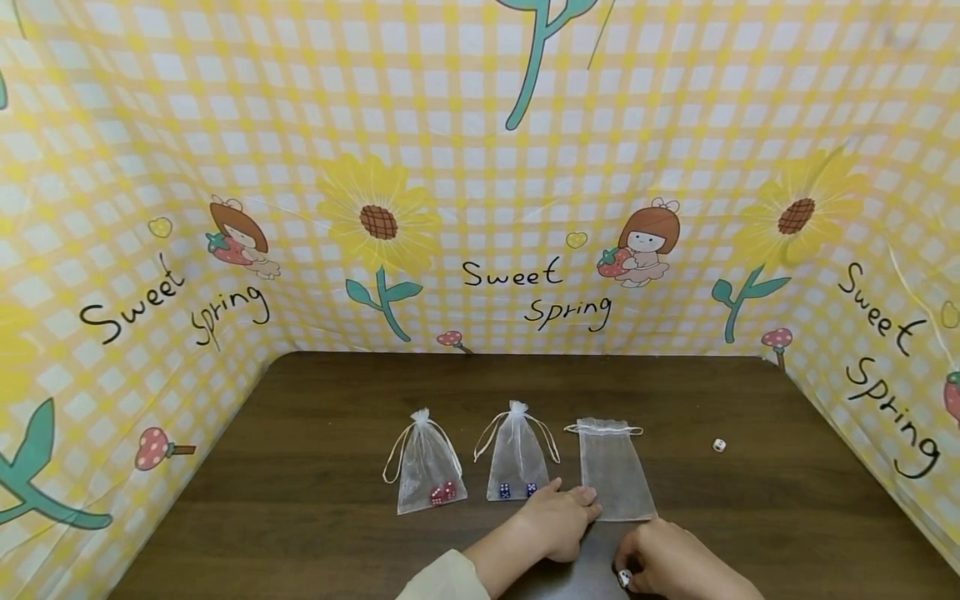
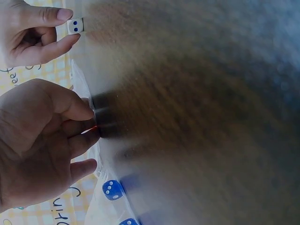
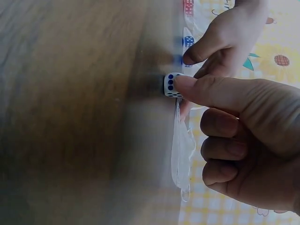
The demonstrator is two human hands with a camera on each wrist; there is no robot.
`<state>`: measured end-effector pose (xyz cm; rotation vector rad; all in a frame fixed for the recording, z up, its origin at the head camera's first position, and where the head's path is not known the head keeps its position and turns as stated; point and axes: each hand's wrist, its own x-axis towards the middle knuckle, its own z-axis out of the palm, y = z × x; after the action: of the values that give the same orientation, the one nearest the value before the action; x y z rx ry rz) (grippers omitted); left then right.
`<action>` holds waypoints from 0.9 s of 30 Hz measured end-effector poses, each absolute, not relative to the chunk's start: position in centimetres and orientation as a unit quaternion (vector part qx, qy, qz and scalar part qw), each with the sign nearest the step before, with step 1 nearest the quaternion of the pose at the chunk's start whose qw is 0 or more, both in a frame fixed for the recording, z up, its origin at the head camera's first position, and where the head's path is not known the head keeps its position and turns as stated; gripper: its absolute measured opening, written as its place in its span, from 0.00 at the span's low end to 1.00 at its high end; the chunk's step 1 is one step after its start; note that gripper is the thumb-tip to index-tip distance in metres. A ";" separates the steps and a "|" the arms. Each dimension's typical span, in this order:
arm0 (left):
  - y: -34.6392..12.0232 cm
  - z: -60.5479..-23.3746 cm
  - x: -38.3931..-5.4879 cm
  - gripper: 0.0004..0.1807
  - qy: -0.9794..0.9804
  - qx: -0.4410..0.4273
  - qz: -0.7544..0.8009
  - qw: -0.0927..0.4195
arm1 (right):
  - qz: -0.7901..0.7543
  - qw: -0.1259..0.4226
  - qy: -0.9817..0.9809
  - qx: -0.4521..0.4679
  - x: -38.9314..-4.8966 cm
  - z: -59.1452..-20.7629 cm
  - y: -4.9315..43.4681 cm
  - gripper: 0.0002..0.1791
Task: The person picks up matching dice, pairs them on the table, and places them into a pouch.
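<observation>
1. The white die [image 1: 624, 577] was a small cube with rounded corners and dark blue pips; the left wrist view caught a face with two of them, while the thumb partly covered another in the right wrist view.
2. The right hand [image 1: 681, 557] pinched this die between thumb and forefinger, its other fingers curled toward the palm.
3. The die sat at those fingertips, low over the table [image 1: 315, 533], on the person's side of the flat bag [image 1: 617, 477]; whether it touched the wood, I cannot tell.
4. The left hand [image 1: 557, 527], to the left of the die and apart from it, had its fingers loosely extended, their tips resting at the bag's near left edge.
5. That bag was sheer and white, its drawstring end pointing away from the person.
</observation>
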<state>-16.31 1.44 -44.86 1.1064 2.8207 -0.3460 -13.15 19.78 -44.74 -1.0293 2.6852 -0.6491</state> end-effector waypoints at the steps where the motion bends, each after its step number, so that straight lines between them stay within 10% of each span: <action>1: 1.4 -44.8 -16.3 0.32 0.924 0.362 -0.113 0.045 | -0.217 0.098 0.907 -0.347 -13.2 -44.8 19.8 0.10; 27: 1.6 -44.7 -16.4 0.32 0.929 0.350 -0.103 0.067 | -0.173 0.019 0.984 -0.024 -21.8 -41.9 31.7 0.16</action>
<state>-16.38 1.58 -44.74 1.0558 2.7980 -0.3100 -21.76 31.67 -41.93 -0.0747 3.0553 -0.5372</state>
